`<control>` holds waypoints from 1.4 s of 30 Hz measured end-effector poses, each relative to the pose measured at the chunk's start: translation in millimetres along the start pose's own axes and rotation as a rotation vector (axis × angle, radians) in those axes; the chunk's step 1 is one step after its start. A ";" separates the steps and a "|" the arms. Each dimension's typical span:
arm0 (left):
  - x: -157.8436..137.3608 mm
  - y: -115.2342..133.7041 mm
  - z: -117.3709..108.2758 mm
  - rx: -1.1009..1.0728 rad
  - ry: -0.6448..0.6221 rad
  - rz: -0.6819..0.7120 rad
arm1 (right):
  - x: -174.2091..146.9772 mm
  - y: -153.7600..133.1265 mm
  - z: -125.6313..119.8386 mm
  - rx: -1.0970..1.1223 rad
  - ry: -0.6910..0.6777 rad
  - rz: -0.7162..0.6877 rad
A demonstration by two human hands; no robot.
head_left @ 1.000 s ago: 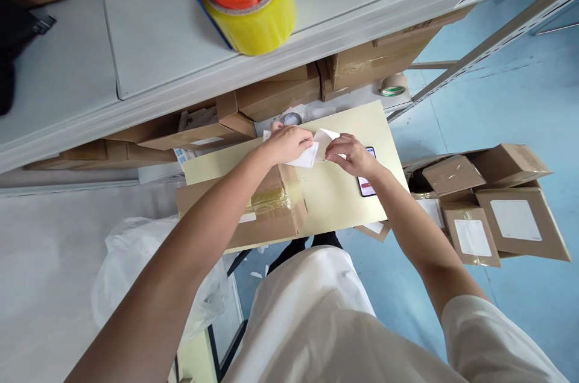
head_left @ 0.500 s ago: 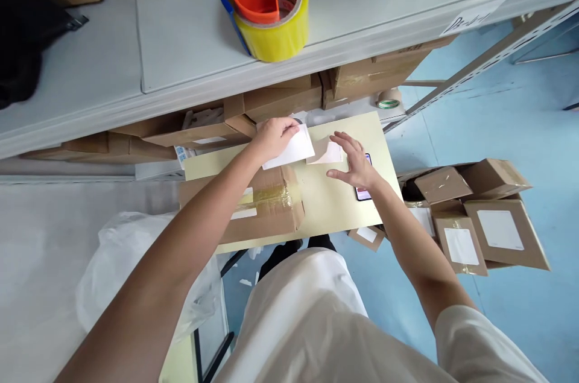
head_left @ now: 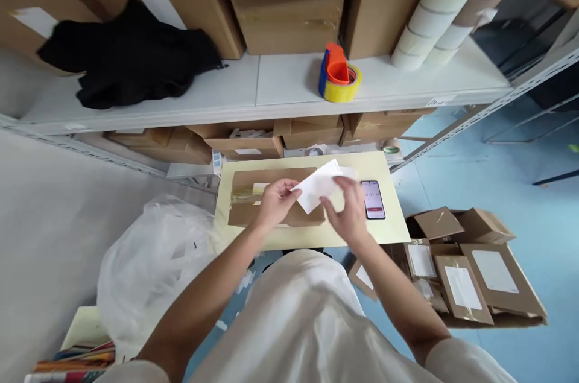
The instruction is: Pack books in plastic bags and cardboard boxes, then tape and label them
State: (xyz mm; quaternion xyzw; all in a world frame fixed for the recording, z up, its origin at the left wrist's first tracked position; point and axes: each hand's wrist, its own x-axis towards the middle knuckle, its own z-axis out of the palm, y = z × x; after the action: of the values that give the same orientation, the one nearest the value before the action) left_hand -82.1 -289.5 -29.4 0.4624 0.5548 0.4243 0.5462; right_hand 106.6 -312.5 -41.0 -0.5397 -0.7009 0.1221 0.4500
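Note:
A white paper label [head_left: 313, 189] is held up above the small cream table [head_left: 312, 239]. My left hand [head_left: 277, 207] pinches its lower left end between thumb and fingers. At its right edge, the thumb and fingers of my right hand [head_left: 350, 212] close on the sheet. A second pale paper edge [head_left: 347, 172] shows behind the right fingers; whether it is a separate sheet I cannot tell. Beneath the hands lies a flat cardboard box [head_left: 246, 214] sealed with clear tape. A phone [head_left: 373, 199] with a lit screen rests to the right of my right hand.
Across the front runs a grey shelf [head_left: 289, 84] with a tape dispenser [head_left: 341, 78], black cloth [head_left: 136, 60] and tape rolls [head_left: 429, 18]. Several boxes fill the shelf below. A large carton [head_left: 520, 319] of small boxes stands on the floor at right, a plastic bag [head_left: 149, 268] at left.
The view has tilted up and pulled back. My right hand has come left from beside the phone onto the label, which is now raised and slanted between both hands.

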 end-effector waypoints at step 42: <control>-97.8 -0.6 -94.1 -0.352 -0.459 0.125 | -68.4 -164.7 40.8 -0.097 -0.066 -0.145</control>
State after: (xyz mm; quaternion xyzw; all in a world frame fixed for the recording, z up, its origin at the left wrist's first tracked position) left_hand -178.5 -381.9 -5.1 0.4778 0.3050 0.4313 0.7019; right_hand -30.2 -422.8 10.0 -0.5044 -0.7577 0.0725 0.4077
